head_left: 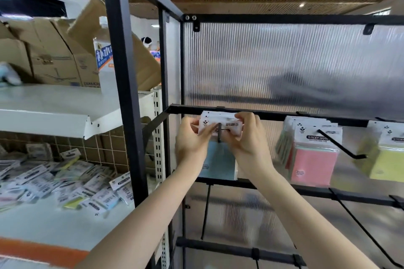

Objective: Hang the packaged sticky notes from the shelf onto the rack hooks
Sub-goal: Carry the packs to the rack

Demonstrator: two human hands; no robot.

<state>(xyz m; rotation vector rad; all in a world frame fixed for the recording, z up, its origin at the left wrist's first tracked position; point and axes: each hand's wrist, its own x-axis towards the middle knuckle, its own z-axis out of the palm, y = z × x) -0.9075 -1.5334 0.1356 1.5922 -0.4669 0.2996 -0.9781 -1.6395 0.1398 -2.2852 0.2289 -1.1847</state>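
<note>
Both hands pinch the blue packet point(218, 159) by its white header, left hand point(192, 140) and right hand point(247, 137) either side of the hook point(219, 133); the hook points straight toward the person, so the packet slides back along it.

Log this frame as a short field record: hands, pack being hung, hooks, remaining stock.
left hand: pinches the header card of the blue pack
right hand: pinches the same card from the other side
hook: its tip shows in front of the card, between the hands
pink packs: hanging on the next hook to the right
yellow packs: hanging at the right edge
loose packs: heaped on the white shelf
</note>
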